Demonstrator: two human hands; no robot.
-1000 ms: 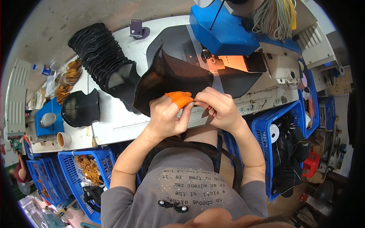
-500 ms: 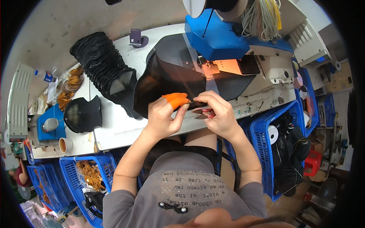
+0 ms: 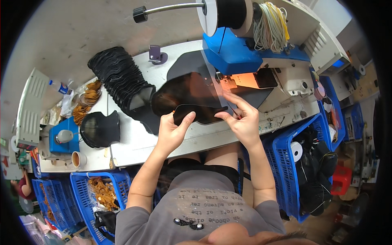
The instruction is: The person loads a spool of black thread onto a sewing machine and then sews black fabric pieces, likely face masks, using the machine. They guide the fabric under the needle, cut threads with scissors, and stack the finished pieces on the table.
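Note:
My left hand (image 3: 175,130) grips the edge of a black sheet-like piece (image 3: 192,92), thumb on top and fingers underneath. The near edge of the piece folds up toward me, and the rest lies on the table to the left of the sewing machine's lit needle area (image 3: 229,82). At the right end of that edge is my right hand (image 3: 245,122), its thumb against the piece and its forefinger stretched above. Small red-handled snips (image 3: 235,113) are tucked in the right hand, mostly hidden by the fingers.
The blue sewing machine head (image 3: 232,53) stands behind, with a phone (image 3: 266,78) near it. Left are a stack of black shaped pieces (image 3: 120,77), a single black piece (image 3: 100,130) and a cup (image 3: 79,159). Blue baskets (image 3: 281,163) flank my legs.
My hands have moved apart, and the edge of the black piece has turned up between them. The snips' blades, visible earlier, are now mostly hidden. The view has shifted slightly.

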